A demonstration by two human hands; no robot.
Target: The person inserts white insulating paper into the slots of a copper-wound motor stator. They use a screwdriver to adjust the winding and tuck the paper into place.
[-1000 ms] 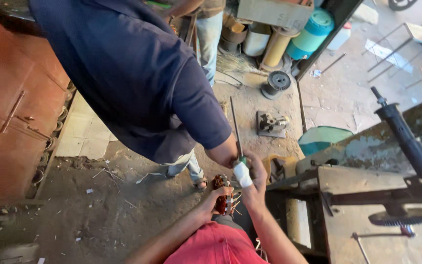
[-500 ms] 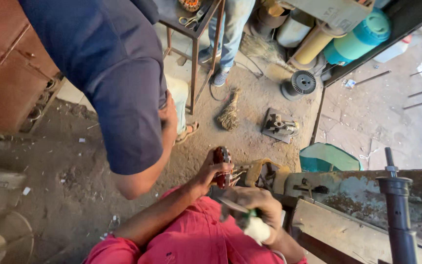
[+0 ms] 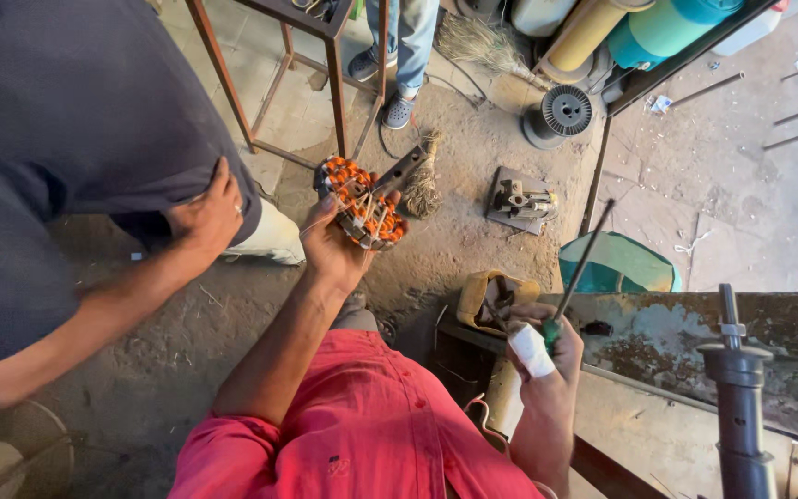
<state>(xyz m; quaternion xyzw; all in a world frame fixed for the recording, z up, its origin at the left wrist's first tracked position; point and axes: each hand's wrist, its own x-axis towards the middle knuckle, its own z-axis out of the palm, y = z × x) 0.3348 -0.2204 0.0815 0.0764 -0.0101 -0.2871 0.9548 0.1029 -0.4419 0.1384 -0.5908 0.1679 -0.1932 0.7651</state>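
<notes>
**Motor stator up in one hand, screwdriver in the other**

So we've got the left hand point(image 3: 334, 245) raised out over the dirt floor point(image 3: 233, 314), holding a round motor stator point(image 3: 362, 201) with orange copper windings. The stator sits on top of the fingertips, tilted toward us, with the thumb coming up along its near-left edge and the other fingers curled under and behind it, so they're wrapped around it rather than spread. A thin loose wire trails off its left side.

Our right hand point(image 3: 547, 346) is down by the near-left corner of the rusty metal workbench point(image 3: 667, 337). It's fisted tight around the green handle of a screwdriver point(image 3: 576, 268), whose long shaft points up and away from us. One finger has a white bandage point(image 3: 530, 349) on it. The stator is well apart from this hand.

Another person in a dark blue shirt point(image 3: 66, 120) bends in from the left, their hand point(image 3: 207, 214) resting on their own thigh, near the stator but not touching it. On the floor beyond: a small vise-like tool point(image 3: 521, 200), a wire spool point(image 3: 561, 113) and a straw broom point(image 3: 422, 185)
</notes>
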